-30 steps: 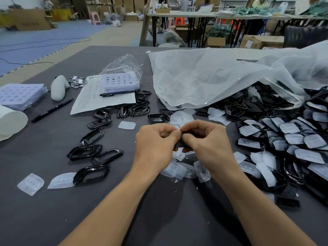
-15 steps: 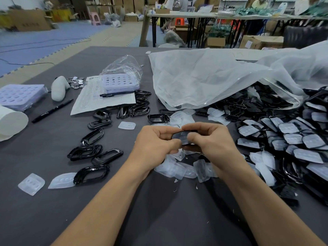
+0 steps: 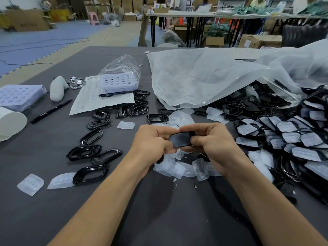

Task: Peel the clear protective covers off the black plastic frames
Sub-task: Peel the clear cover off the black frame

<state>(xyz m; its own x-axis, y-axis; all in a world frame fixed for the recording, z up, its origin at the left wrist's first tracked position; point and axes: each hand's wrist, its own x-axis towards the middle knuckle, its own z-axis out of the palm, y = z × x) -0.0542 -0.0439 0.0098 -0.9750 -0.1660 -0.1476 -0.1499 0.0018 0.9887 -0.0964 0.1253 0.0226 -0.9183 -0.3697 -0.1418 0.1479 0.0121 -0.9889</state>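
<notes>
Grey tabletop (image 3: pixel 35 219) littered with peeled covers (image 3: pixel 170 169). Black frame (image 3: pixel 181 139) held just above pile, pinched at its ends by curled fingers of left hand (image 3: pixel 150 142) and right hand (image 3: pixel 213 142). Frame, hidden between knuckles a second ago, now exposed; peel judged under way.

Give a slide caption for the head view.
Left hand and right hand grip a black frame above peeled clear covers.
</notes>
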